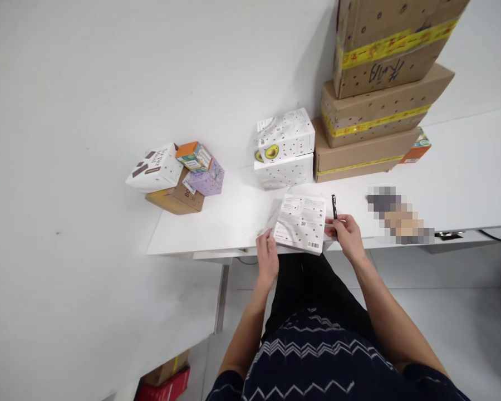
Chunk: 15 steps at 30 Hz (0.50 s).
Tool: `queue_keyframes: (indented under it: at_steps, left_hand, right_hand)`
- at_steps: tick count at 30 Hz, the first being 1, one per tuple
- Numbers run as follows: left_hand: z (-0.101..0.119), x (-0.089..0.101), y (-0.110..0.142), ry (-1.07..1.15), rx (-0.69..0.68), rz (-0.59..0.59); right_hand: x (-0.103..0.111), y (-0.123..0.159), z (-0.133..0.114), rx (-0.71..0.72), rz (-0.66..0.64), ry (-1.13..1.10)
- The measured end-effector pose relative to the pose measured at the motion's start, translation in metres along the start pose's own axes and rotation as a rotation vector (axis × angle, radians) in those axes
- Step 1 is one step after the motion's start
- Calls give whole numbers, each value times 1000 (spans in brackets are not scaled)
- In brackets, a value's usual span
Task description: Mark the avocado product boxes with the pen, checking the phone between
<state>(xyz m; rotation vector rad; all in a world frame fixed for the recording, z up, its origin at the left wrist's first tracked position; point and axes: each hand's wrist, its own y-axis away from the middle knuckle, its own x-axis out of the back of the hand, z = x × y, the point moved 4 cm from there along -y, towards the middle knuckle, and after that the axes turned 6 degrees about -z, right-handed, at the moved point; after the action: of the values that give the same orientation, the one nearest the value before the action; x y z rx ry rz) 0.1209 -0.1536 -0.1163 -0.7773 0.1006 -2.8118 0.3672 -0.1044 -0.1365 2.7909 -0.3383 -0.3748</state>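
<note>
You are holding a flat white box [301,224] at the near edge of the bench [234,217], its printed back with a barcode facing up. Your left hand [267,257] is gripping its left near corner, fingers curled onto the box edge. Your right hand [345,234] is pressing against the box's right side while also pinching a black pen [334,206], whose tip is pointing toward the far edge. Toward the far edge behind the box, two white dotted boxes [284,147] are sitting stacked, the upper one showing an avocado picture. Just beside them on the right, brown cartons with yellow tape [376,111] are piling up against the wall. At the bench's far left corner, a cluster of small boxes [177,175] is resting, one overhanging the edge.
</note>
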Motion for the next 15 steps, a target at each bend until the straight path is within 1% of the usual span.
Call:
queue_keyframes:
  at_steps: [2, 3, 7, 10, 11, 13, 15]
  left_hand:
    - [-9, -1, -2, 72, 137, -123]
    - [-11, -2, -1, 108, 173, -150]
    - [-3, -14, 6, 205, 224, -200]
    - [3, -25, 13, 352, 273, -210]
    - [3, -28, 15, 418, 298, -195]
    - [3, -32, 17, 516, 331, -168]
    - [3, -35, 18, 535, 318, -167]
  right_hand:
    - [-4, 0, 1, 25, 1, 8]
    - [-6, -1, 1, 38, -2, 6]
    - [-12, -7, -3, 70, -43, -29]
    - [-13, -8, -14, 94, -58, -40]
    - [-11, -8, -20, 136, -35, -39]
    - [-5, -5, -38, 280, 60, -54]
    - [0, 0, -59, 422, 134, -123]
